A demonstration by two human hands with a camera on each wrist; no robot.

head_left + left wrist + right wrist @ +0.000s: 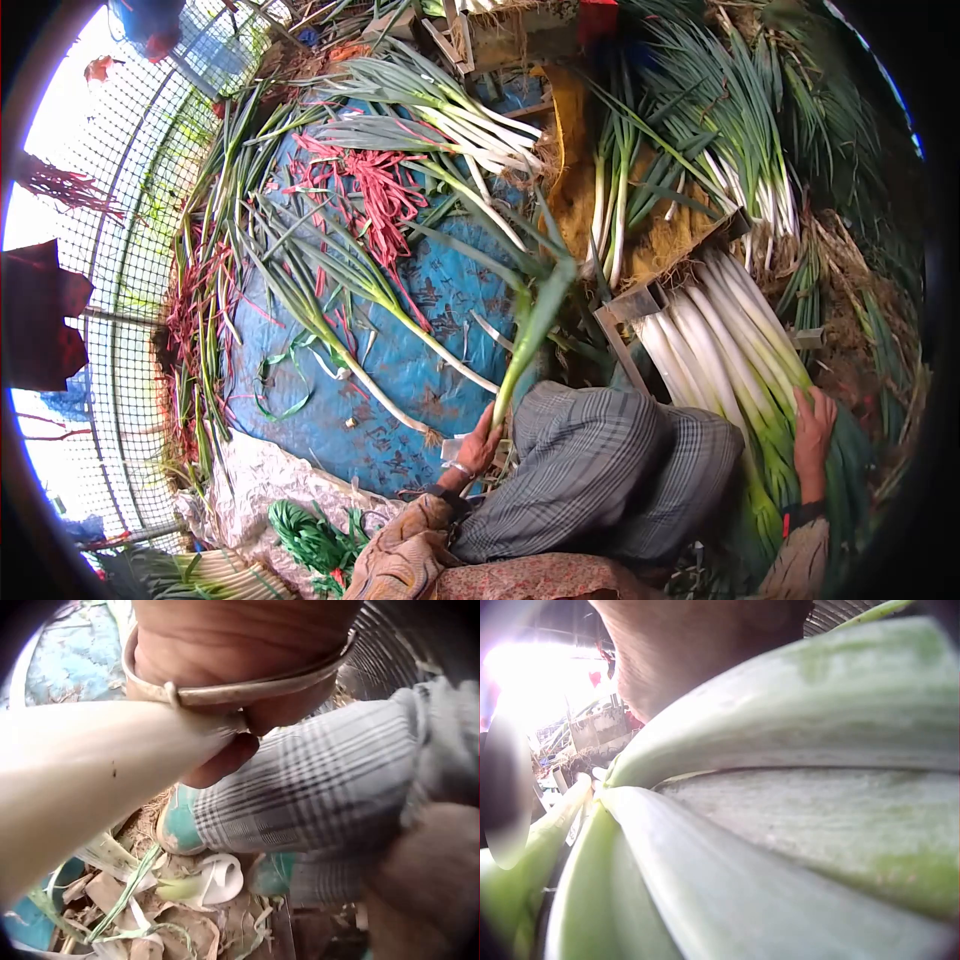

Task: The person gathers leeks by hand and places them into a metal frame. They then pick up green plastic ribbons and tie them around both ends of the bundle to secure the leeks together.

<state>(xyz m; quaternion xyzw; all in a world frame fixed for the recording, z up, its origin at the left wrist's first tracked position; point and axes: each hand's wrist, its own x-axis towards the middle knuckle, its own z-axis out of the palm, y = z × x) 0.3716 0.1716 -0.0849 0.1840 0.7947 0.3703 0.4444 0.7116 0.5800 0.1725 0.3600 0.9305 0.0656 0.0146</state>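
My left hand [480, 447] grips a single leek [533, 335] low on its stalk, and the green leaves rise away from the hand in the head view. In the left wrist view a thick white stalk [97, 769] passes close under the bangled wrist [232, 652], and most of the fingers are hidden. On the right, my right hand [814, 425] rests over the edge of a bundle of leeks [740, 350] where white stalks turn green. Broad leek leaves [795, 817] fill much of the right wrist view, with the fingers out of sight.
Loose leeks [370, 280] and red ties [380, 195] lie on a blue sheet [440, 350]. Wooden crates [625, 330] and more leeks [745, 120] stand to the right and back. Green ties [310, 535] lie near the front. Plaid-covered knees [590, 450] come between the hands.
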